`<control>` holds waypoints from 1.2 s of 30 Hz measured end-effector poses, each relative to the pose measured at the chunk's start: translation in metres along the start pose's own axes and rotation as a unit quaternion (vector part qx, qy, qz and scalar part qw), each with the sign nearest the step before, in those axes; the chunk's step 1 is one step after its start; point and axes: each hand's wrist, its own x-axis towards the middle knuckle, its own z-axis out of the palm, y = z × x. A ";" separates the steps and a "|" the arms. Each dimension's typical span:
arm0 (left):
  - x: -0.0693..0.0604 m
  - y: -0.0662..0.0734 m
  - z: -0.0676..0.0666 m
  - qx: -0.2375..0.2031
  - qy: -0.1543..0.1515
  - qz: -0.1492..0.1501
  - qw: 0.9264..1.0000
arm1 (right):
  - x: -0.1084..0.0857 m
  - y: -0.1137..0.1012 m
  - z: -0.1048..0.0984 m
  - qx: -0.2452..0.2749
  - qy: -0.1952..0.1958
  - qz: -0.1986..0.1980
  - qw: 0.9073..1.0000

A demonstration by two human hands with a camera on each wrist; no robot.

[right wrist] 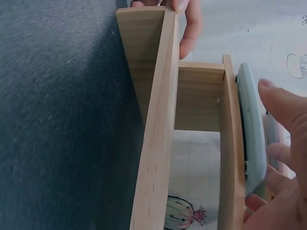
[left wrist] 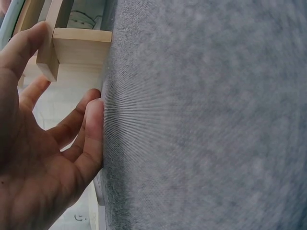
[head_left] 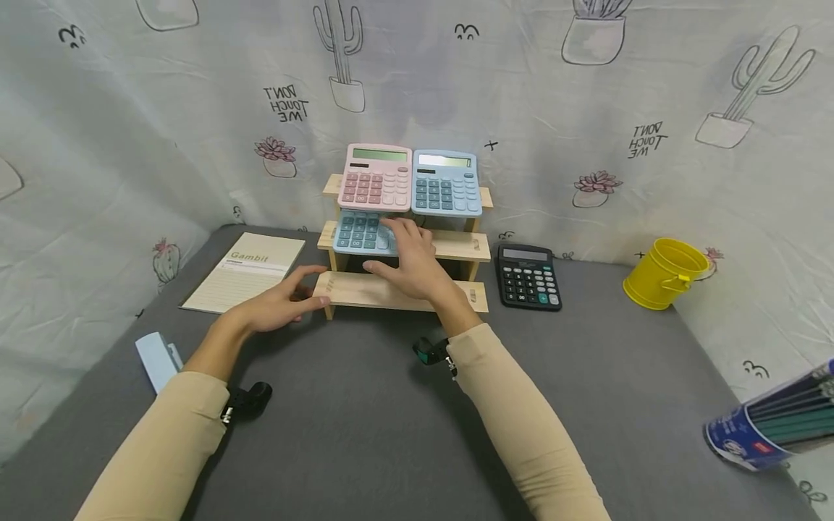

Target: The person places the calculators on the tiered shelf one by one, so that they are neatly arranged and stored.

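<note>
Reaching the right hand (head_left: 417,264) over a three-step wooden stand (head_left: 365,289) and placing relaxed, outstretched fingertips at the right edge of the lower blue calculator (head_left: 357,233). Showing this calculator face up on the left part of the middle step, just beyond and to the left of the right palm, and partly hiding its top behind the pink calculator (head_left: 374,177) above. Holding the right thumb clear of the calculator's face, as seen from the right wrist, so not gripping anything there.

Pinching the left end of the bottom step between thumb and finger of the left hand (head_left: 274,304), nearer and lower than the lower blue calculator and well apart from it. Curling the remaining left fingers loosely beside the stand, close to the grey table (head_left: 365,434).

Sitting side by side on the top step: the pink calculator on the left and the upper blue calculator (head_left: 446,183) on the right. Lying on the table just right of the stand: a black calculator (head_left: 528,277). Lying to the left: a cream notebook (head_left: 247,271) and, nearer, a light-blue object (head_left: 158,362) partly covered by the left forearm. Standing farther right: a yellow bucket (head_left: 664,275) and, nearer, a blue pencil tin (head_left: 749,438).
</note>
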 end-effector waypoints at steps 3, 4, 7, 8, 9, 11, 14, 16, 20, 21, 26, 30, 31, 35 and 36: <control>0.000 0.000 0.000 -0.001 0.000 0.003 1.000 | -0.009 0.001 -0.004 -0.013 -0.014 -0.017 1.000; 0.000 0.000 -0.001 -0.001 -0.001 0.004 1.000 | -0.012 0.002 -0.006 -0.015 -0.019 -0.022 0.999; 0.000 0.001 -0.001 0.002 -0.002 0.006 1.000 | -0.022 0.005 -0.012 -0.010 -0.029 -0.036 0.999; 0.000 0.002 -0.001 0.002 -0.002 0.005 1.000 | -0.026 0.007 -0.014 -0.009 -0.030 -0.040 0.999; 0.000 0.002 -0.002 0.003 -0.002 0.005 1.000 | -0.029 0.009 -0.016 -0.009 -0.031 -0.045 0.998; 0.000 0.003 -0.002 0.005 -0.001 0.004 1.000 | -0.036 0.012 -0.020 -0.009 -0.028 -0.052 0.998; -0.001 0.003 -0.003 0.004 0.001 -0.001 1.000 | -0.046 0.017 -0.025 -0.017 -0.023 -0.059 0.998; -0.002 0.002 -0.003 0.005 0.001 -0.003 1.000 | -0.052 0.020 -0.029 -0.019 -0.019 -0.058 0.998; -0.002 0.002 -0.005 0.005 0.003 -0.006 1.000 | -0.063 0.028 -0.036 -0.027 -0.009 -0.053 0.998; -0.003 0.002 -0.005 0.005 0.004 -0.007 1.000 | -0.066 0.030 -0.038 -0.029 -0.007 -0.053 0.998; -0.003 0.002 -0.005 0.006 0.004 -0.008 1.000 | -0.077 0.041 -0.045 -0.035 0.003 -0.052 0.998; -0.002 0.001 -0.003 0.004 0.001 -0.007 1.000 | -0.085 0.052 -0.050 -0.033 0.009 -0.051 0.998; -0.002 0.001 -0.003 0.003 0.000 -0.007 1.000 | -0.088 0.055 -0.051 -0.035 0.011 -0.051 0.998; -0.002 0.001 -0.001 0.002 -0.002 -0.007 1.000 | -0.097 0.068 -0.057 -0.040 0.012 -0.049 0.998; -0.002 0.001 0.000 0.001 -0.002 -0.006 1.000 | -0.099 0.071 -0.059 -0.042 0.012 -0.049 0.998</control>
